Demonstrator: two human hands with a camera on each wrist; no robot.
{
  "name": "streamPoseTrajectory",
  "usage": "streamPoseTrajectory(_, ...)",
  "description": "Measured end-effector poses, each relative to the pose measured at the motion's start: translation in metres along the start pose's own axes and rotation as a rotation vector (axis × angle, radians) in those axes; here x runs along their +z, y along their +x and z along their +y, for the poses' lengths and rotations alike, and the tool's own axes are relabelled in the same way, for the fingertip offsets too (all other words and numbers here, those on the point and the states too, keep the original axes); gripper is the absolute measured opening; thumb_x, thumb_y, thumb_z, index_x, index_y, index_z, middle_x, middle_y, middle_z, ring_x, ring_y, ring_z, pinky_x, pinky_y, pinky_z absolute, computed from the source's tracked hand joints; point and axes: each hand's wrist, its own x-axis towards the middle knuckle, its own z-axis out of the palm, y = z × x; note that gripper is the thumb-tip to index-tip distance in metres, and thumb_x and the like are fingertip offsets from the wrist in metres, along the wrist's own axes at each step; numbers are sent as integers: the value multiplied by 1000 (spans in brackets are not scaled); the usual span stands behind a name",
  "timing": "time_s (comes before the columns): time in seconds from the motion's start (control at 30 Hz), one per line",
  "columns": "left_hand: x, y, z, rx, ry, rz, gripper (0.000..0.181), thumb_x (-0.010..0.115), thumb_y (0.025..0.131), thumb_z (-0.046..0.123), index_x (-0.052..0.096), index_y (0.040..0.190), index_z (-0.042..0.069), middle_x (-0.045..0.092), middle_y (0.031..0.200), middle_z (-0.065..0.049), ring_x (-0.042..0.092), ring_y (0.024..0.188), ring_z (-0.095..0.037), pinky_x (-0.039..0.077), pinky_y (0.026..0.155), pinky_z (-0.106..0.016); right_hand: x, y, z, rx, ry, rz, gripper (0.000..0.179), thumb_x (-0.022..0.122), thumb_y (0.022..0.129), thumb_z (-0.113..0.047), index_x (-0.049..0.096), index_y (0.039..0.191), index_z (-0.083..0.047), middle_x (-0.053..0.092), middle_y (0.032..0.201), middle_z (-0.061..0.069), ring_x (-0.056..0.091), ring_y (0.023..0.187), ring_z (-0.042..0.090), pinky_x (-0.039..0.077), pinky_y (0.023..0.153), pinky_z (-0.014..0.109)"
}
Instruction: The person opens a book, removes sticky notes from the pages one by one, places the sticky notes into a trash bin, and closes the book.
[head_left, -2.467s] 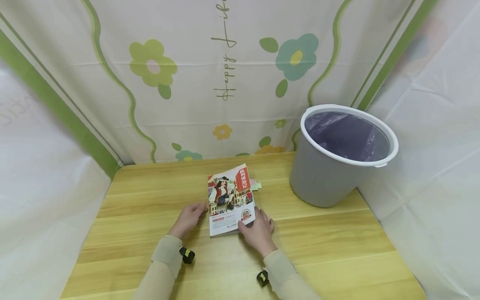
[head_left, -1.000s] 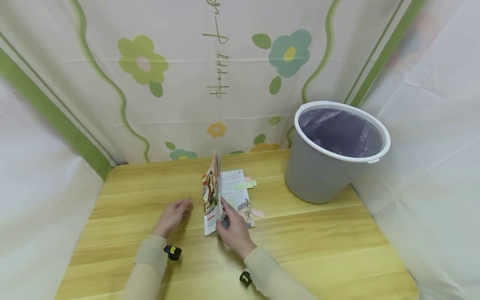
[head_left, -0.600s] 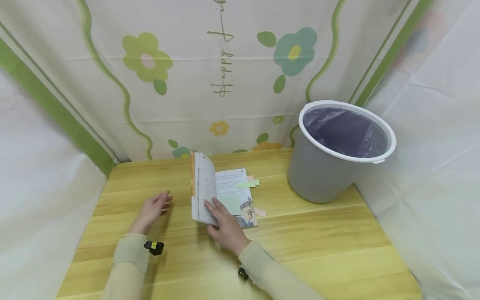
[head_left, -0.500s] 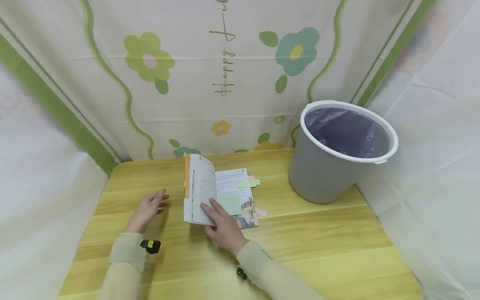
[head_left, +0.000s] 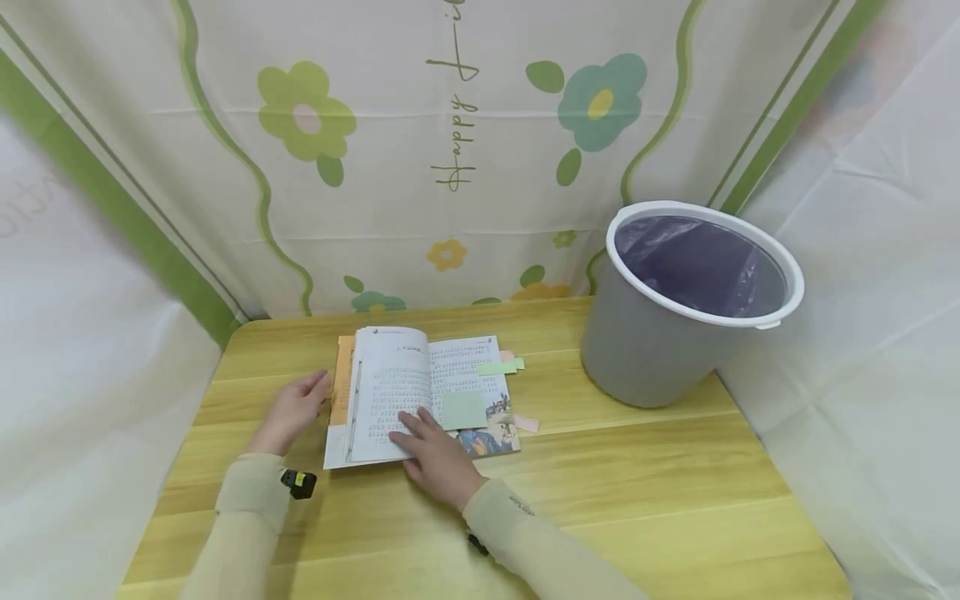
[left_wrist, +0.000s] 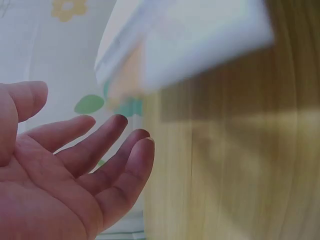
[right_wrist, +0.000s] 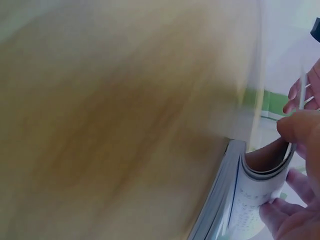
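A paperback book [head_left: 390,383] lies spread on the wooden table, its left half tilted up a little and showing a printed page and an orange cover flap. On its right page are a pale green sticky note [head_left: 465,410] and a green strip [head_left: 495,367]. My right hand [head_left: 442,458] pinches the left half at its lower edge, fingers over the page and thumb underneath, as the book [right_wrist: 255,195] curving in the right wrist view shows. Beside the cover's left edge, my left hand [head_left: 294,408] has relaxed fingers and holds nothing; the left wrist view shows its palm [left_wrist: 45,195].
A grey bin [head_left: 637,350] with a white rim and a dark liner stands at the table's right rear. Pink tabs [head_left: 527,423] stick out past the book's right edge. Behind the wooden table [head_left: 637,500] hangs a flower-patterned curtain [head_left: 487,208].
The front cover and first pages have swung over to the left with my right hand, opening the closed book. My left hand has moved left, away from the book, then the cover came down near it.
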Motion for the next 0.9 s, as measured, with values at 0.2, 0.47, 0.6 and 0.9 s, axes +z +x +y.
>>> streamPoseTrajectory(0.2,11,6,5,0,103,5,78,32,103,56,25,154,-3,26,157,-26,27,141,-47,27,111,-59,0,1,1,-23,-48,-75,43,63,97,-24,59,139,-19,39,155,1,29,145,27,36,110,41)
streamPoseTrajectory(0.47,35,18,16,47,176,-5,68,39,106,45,30,153,-3,33,154,-26,33,138,-47,33,108,-60,-1,7,0,-50,-145,-164,37,59,99,-25,62,135,-17,46,151,-2,34,143,23,36,110,34)
streamPoseTrajectory(0.6,47,25,19,124,227,0,57,44,107,31,35,150,-5,33,152,-29,29,140,-48,26,111,-60,2,8,-2,-69,-203,-180,36,57,100,-25,62,135,-16,48,149,-2,36,142,21,37,109,32)
streamPoseTrajectory(0.9,71,48,10,312,401,-75,51,42,107,21,32,154,5,17,160,-26,11,143,-53,14,113,-64,4,5,-3,-103,-264,-160,37,57,99,-23,63,134,-12,50,147,1,38,141,23,31,112,30)
